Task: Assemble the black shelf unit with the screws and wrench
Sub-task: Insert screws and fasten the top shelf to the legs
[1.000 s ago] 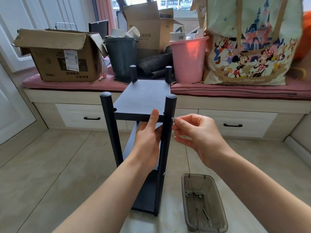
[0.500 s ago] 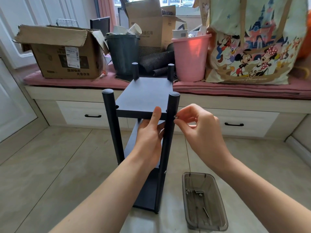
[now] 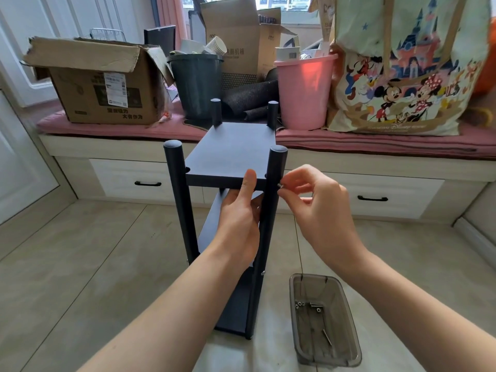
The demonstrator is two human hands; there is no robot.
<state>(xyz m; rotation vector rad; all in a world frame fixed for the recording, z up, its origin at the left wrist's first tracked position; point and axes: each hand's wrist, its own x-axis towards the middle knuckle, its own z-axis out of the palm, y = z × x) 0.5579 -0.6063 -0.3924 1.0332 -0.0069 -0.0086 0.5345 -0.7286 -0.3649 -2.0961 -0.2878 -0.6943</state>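
The black shelf unit [image 3: 233, 151] stands upright on the tiled floor in front of me, with round posts at its corners and boards at several levels. My left hand [image 3: 239, 218] grips the front edge of the top board from below, thumb laid up over the edge. My right hand [image 3: 316, 208] pinches a small silver screw [image 3: 280, 185] against the right side of the front right post [image 3: 273, 189], level with the top board. A smoky plastic tray [image 3: 346, 353] on the floor at the lower right holds several screws [image 3: 300, 304] and a thin wrench [image 3: 327, 336].
Behind the shelf runs a window bench with drawers [image 3: 375, 197] and a pink cushion. On it stand a cardboard box [image 3: 102, 84], a dark bin [image 3: 197, 84], a pink bin [image 3: 304, 92] and a large printed tote bag [image 3: 402, 71]. White cabinet doors line the left.
My right hand has brought the screw from just beside the front right post up against it. My left hand has kept its hold on the top board.
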